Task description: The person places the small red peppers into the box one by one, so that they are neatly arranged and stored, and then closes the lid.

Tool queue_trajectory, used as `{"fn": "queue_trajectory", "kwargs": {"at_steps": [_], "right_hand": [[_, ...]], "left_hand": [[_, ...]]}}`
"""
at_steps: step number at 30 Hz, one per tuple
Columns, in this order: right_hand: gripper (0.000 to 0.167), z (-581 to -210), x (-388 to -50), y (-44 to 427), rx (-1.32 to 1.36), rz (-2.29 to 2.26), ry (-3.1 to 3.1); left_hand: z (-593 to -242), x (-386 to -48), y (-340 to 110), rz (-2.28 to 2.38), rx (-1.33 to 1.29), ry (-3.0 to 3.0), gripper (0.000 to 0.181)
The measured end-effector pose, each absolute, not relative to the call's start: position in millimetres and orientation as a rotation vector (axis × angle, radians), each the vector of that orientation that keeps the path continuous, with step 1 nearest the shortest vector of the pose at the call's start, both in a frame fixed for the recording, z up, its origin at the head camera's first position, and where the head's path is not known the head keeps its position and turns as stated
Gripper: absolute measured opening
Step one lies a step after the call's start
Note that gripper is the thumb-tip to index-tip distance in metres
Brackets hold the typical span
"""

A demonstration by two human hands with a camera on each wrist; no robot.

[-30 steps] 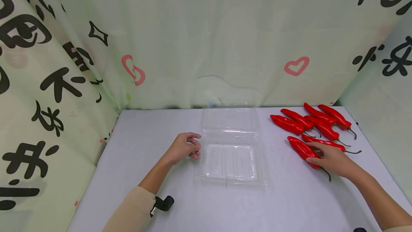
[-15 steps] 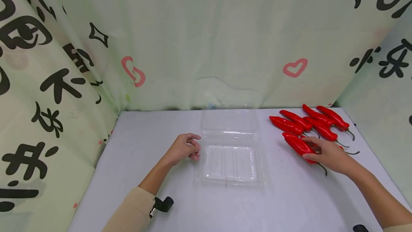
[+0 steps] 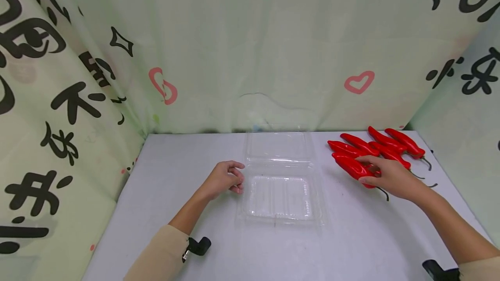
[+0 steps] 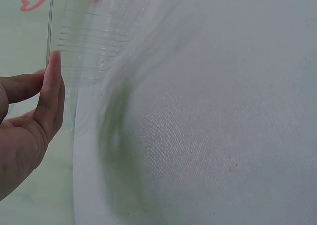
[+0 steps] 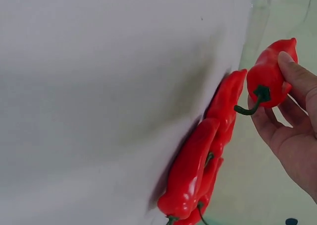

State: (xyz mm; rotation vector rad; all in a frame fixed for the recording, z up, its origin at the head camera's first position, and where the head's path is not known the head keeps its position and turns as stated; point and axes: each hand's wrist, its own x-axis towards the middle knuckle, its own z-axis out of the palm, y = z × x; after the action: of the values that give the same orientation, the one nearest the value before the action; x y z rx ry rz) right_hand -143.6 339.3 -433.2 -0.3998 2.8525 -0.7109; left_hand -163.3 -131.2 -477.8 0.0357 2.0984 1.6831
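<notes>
My right hand (image 3: pixel 386 177) grips a red chili pepper (image 3: pixel 349 164) with its dark stem trailing toward me, at the right of the table. The right wrist view shows the thumb and fingers round this pepper (image 5: pixel 270 71), which is lifted off the table. Several other red peppers (image 3: pixel 402 140) lie close behind and beside it, partly covered by the hand. At the table's middle, a clear plastic clamshell box (image 3: pixel 279 196) stands with its lid (image 3: pixel 279 145) laid back. Beside the box's left edge is my left hand (image 3: pixel 226 180), fingers relaxed; whether the fingertips touch the rim I cannot tell.
A white cloth covers the table (image 3: pixel 195 229). Behind and at both sides hangs a pale green printed curtain (image 3: pixel 254 55). Black camera mounts sit on my left wrist (image 3: pixel 199 246) and right wrist (image 3: pixel 441 270).
My right hand has raised the gripped pepper and carried it left and away from me, over the other peppers' near side. The left hand and the box have stayed put.
</notes>
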Motion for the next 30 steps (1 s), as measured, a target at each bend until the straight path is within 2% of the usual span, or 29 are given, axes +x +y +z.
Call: {"fn": "queue_trajectory", "kwargs": {"at_steps": [30], "right_hand": [[0.065,-410.5,-165.8,263.4,-0.562,-0.76,2.711]], "left_hand": [[-477.5,-165.3,-132.8,1.713,0.048,2.037,0.046]]}}
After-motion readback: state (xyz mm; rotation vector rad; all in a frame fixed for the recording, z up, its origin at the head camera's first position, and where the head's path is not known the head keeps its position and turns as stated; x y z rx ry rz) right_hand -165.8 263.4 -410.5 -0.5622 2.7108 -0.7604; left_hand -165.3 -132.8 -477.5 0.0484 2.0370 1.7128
